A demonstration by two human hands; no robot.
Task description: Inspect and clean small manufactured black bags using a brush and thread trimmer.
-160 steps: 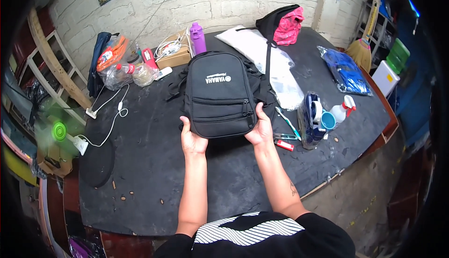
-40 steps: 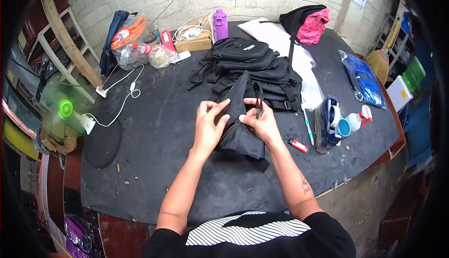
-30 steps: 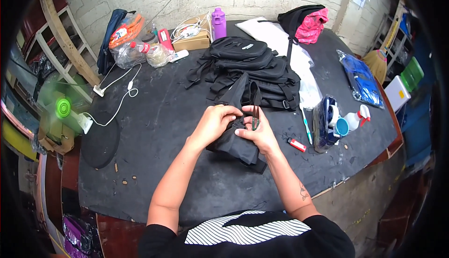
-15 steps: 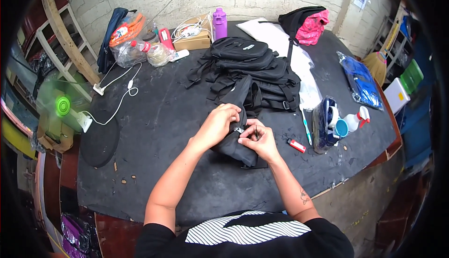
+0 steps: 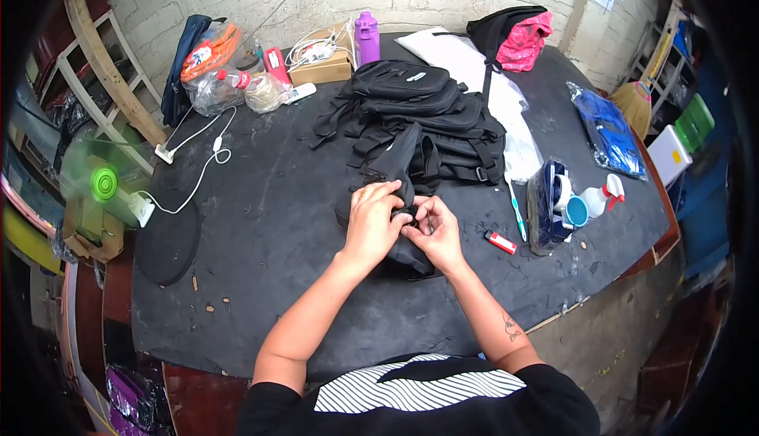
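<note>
In front of me a black bag (image 5: 411,260) of soft cloth lies on the dark table, its upper part reaching back against a pile of black backpacks (image 5: 415,96). My left hand (image 5: 371,221) is closed on the bag's folded edge, thumb pointing right. Close beside it, my right hand (image 5: 436,234) pinches the same edge, thumb and fingertips together. The fingertips of both hands almost meet. Whatever small part lies between them is hidden by the fingers and dark cloth.
A red lighter (image 5: 500,241), a toothbrush (image 5: 516,211), a clear case of supplies (image 5: 545,215) and a spray bottle (image 5: 601,197) stand or lie to the right. Farther back are a purple bottle (image 5: 367,38) and a cardboard box (image 5: 324,66). A white cable (image 5: 207,179) crosses the left side.
My hands have drawn closer together on the bag's edge. A metal piece and a thin dark item by my right fingers, visible before, are now out of sight.
</note>
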